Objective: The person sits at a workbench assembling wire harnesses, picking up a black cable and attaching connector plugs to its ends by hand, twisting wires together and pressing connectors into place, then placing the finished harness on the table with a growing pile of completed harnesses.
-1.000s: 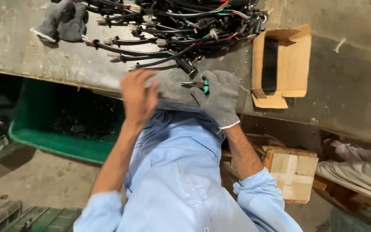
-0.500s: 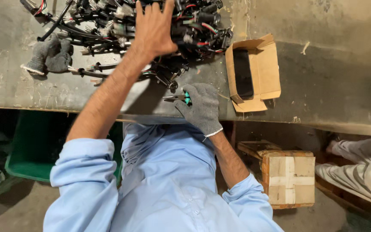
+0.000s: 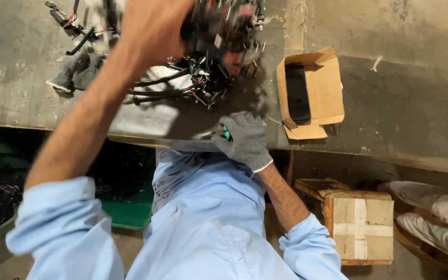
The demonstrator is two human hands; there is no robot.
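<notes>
Bare left hand (image 3: 154, 26) clamped on tangled wire harness bundle (image 3: 219, 41) at the far side of the workbench (image 3: 416, 103), gloved right hand (image 3: 245, 137) curled on green-handled tool (image 3: 226, 134) at near edge, open cardboard box (image 3: 312, 93) just right, spare grey glove (image 3: 76, 70) left, taped carton (image 3: 361, 228) below bench.

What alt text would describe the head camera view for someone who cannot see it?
A bare left hand grips a blurred tangle of black wire harness above a grey worktable, while the grey-gloved right hand rests at the table's edge on a small green-handled tool. An open cardboard box lies nearby.
</notes>
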